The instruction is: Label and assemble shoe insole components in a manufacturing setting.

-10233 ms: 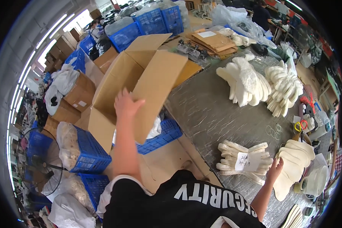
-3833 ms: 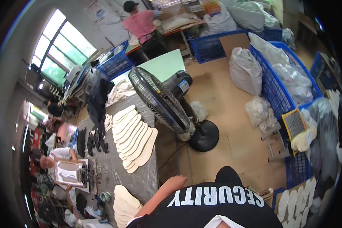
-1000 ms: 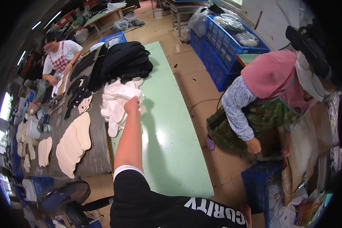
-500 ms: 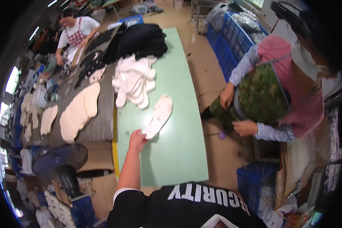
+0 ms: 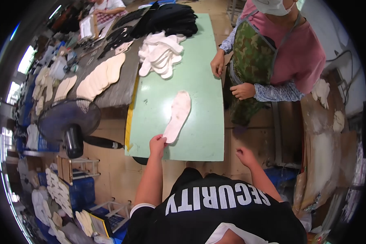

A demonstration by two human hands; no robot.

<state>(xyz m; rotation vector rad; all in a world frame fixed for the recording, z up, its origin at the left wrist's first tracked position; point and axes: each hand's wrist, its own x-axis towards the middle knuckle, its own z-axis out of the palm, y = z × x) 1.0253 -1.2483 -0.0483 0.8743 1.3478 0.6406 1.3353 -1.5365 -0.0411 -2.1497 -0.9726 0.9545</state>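
At the green tabletop, the left hand pinches a long, whitish, faintly blotched, foot-shaped piece.

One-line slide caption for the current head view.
Left hand pinches the near end of a white sock over a green table; right hand beyond its edge.

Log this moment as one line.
left hand: pinching near end of white sock over green tabletop | right hand: clear of tabletop, nothing visible held | farther off: white pile, black pile
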